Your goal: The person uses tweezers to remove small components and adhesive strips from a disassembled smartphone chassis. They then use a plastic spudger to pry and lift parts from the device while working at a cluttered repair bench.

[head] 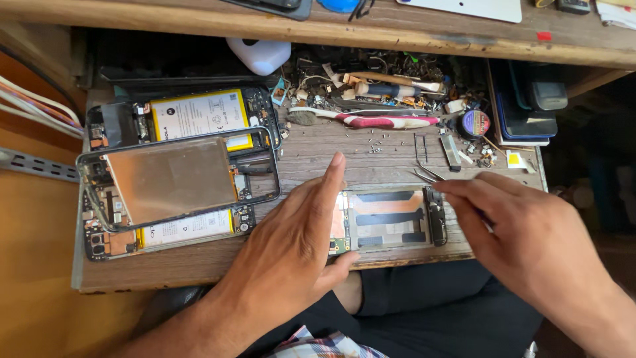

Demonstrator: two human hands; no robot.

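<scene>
While the left hand (298,232) lies flat over the near end of an opened phone frame (387,219), its fingers held together and stretched forward with the thumb hooked under the frame's front edge, the frame sits pinned at the near edge of the wooden counter (311,156), right in front of the person; the grip looks meant to keep the thin frame from sliding. The right hand (523,229) comes in from the right, thumb and forefinger pinched on a pair of metal tweezers (424,175) whose points rest just above the frame's far corner, close to the dark strip at its right end. Holding the tool so near its tips would suit fine, steady work on a small part.

To the left, well apart from the hands, lie three more stripped phones: one with a yellow-edged battery (199,114), a loose frame with a bare metal plate (172,178) resting across it, and another board (165,232) below. Behind the work, a red-and-white toothbrush (371,120), a screwdriver handle (391,88), a roll of tape (476,122) and a scatter of tiny screws (376,140) crowd the back of the counter, and a white bottle (260,54) stands under the shelf. Nothing lies between the tweezers and the frame, though the left hand hides much of the frame's left half
</scene>
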